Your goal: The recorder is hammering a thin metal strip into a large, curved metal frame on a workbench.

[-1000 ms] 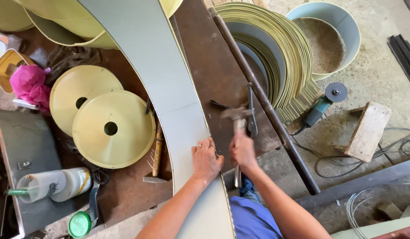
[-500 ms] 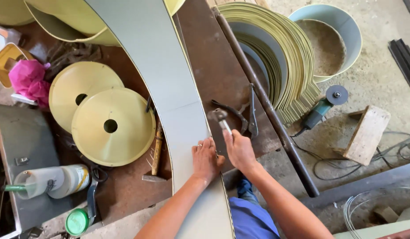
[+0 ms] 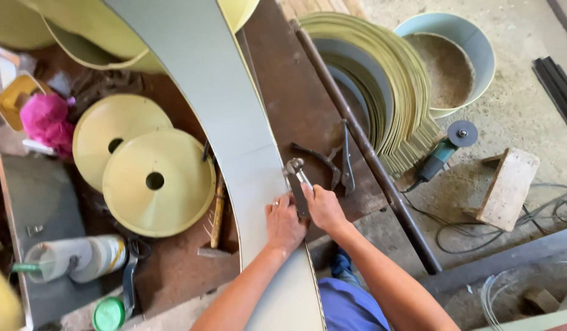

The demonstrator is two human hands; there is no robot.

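A long curved strip of grey sheet metal (image 3: 222, 110) lies across a rusty brown workbench (image 3: 295, 98). My left hand (image 3: 283, 224) presses flat on the strip near its right edge. My right hand (image 3: 323, 208) grips the handle of a small metal hammer (image 3: 297, 178). The hammer head rests low against the strip's edge, just above my left fingers.
Two pale yellow metal discs with centre holes (image 3: 158, 181) lie left of the strip. A long steel pipe (image 3: 363, 147), pliers (image 3: 335, 159), stacked curved strips (image 3: 387, 86), an angle grinder (image 3: 446, 147), a sand-filled tub (image 3: 449, 61) and a wooden block (image 3: 510, 187) lie to the right.
The hammer was raised a second ago and has come down onto the strip's edge. My left hand has stayed pressed on the strip.
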